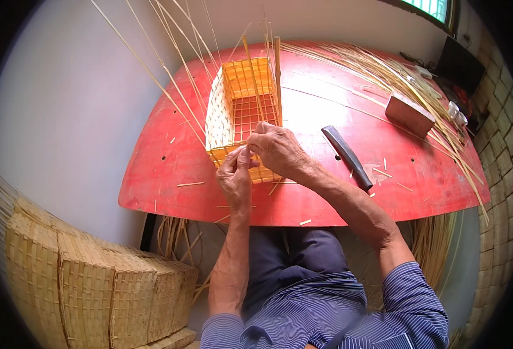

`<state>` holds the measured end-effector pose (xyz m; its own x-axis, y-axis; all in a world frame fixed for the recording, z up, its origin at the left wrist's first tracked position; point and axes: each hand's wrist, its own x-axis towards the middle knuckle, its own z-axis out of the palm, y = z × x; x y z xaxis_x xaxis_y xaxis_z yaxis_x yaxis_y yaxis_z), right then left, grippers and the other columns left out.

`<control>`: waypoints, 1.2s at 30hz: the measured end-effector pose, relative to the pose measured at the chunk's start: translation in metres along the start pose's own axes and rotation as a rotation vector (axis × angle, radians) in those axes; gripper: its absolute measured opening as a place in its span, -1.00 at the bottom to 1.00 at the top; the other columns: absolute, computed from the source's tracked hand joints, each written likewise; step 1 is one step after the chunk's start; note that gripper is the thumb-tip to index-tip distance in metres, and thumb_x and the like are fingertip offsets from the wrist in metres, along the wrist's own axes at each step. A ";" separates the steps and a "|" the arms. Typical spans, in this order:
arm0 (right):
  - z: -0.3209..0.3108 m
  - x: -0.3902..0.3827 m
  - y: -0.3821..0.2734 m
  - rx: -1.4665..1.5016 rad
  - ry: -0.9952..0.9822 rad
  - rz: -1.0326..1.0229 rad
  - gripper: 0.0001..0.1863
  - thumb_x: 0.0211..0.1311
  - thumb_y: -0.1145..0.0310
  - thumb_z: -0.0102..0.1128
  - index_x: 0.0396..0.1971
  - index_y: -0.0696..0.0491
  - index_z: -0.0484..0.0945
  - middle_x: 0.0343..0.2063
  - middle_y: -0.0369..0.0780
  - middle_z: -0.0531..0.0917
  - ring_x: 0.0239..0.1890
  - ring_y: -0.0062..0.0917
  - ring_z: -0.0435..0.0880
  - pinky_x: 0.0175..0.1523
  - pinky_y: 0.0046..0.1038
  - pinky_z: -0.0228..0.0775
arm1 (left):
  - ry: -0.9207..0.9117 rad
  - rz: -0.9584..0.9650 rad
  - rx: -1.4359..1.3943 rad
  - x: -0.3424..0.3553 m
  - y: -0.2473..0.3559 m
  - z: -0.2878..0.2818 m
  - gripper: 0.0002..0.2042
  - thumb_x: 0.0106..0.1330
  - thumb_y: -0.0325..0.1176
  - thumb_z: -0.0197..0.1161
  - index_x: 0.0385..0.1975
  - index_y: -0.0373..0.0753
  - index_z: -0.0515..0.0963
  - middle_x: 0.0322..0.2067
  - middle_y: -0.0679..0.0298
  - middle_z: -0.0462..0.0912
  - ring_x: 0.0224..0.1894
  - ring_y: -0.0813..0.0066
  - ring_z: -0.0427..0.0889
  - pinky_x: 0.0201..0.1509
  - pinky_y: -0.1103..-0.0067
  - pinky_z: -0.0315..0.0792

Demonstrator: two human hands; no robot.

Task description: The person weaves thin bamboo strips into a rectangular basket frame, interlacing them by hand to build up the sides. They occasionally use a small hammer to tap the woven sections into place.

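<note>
A rectangular woven bamboo basket (220, 113) with an open lattice bottom stands on the red table, long thin strips rising from its left side. At the near rim, my left hand (234, 174) has thumb and fingers pinched on a thin bamboo strip (237, 146). Just right of it, my right hand (277, 150) is closed over the same rim, its fingertips meeting the left ones at the strip. The fingers partly hide what they grip. Two upright bamboo sticks (278, 75) stand at the basket's right side, their lower ends near my right hand.
The red table (169, 168) carries scattered bamboo offcuts. A dark-handled knife (348, 158) lies right of my hands, with a brown block (410, 114) beyond it. Long loose strips (378, 72) run along the far right edge. Finished woven pieces (93, 285) are stacked at lower left.
</note>
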<state>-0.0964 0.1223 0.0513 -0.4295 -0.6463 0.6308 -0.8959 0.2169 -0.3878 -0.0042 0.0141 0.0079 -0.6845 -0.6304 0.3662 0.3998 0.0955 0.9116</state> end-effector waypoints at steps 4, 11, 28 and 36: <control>0.005 0.001 -0.002 -0.040 0.064 -0.032 -0.92 0.20 0.44 0.24 -0.45 0.11 0.59 -0.44 -0.12 0.57 -0.41 -0.20 0.65 -0.32 -0.17 0.50 | 0.096 0.128 0.212 -0.004 0.009 0.008 -0.74 0.52 -0.31 0.19 -0.09 -0.39 0.68 -0.38 0.30 0.71 -0.40 0.61 0.64 -0.27 0.60 0.50; 0.023 -0.003 -0.013 -0.009 0.313 0.038 -0.94 0.16 0.47 0.18 -0.46 0.13 0.52 -0.46 -0.09 0.54 -0.45 -0.13 0.62 -0.36 -0.12 0.48 | 0.111 0.208 0.156 -0.014 -0.005 0.027 -0.62 0.60 -0.23 -0.02 0.06 -0.40 0.62 -0.25 0.17 0.74 -0.19 0.51 0.66 -0.12 0.54 0.52; -0.036 0.019 0.012 0.182 -0.265 -0.079 -0.92 0.25 0.46 0.26 -0.33 0.16 0.62 -0.38 -0.11 0.65 -0.23 -0.17 0.66 -0.08 -0.22 0.50 | -0.228 -0.011 0.138 0.028 0.029 -0.046 -0.72 0.47 -0.26 0.18 -0.24 -0.39 0.67 -0.49 0.26 0.67 -0.57 0.62 0.58 -0.43 0.58 0.49; -0.026 0.007 0.016 0.115 -0.213 -0.228 -0.91 0.31 0.47 0.16 -0.32 0.15 0.61 -0.33 -0.08 0.61 -0.25 -0.15 0.68 -0.16 -0.19 0.53 | -0.262 0.203 0.514 0.042 0.028 -0.013 -0.78 0.44 -0.32 0.22 -0.10 -0.32 0.67 -0.44 0.24 0.71 -0.57 0.55 0.65 -0.43 0.51 0.58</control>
<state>-0.1168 0.1405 0.0671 -0.1751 -0.8096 0.5603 -0.9424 -0.0269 -0.3335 -0.0138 -0.0195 0.0459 -0.7787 -0.3568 0.5160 0.2369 0.5945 0.7684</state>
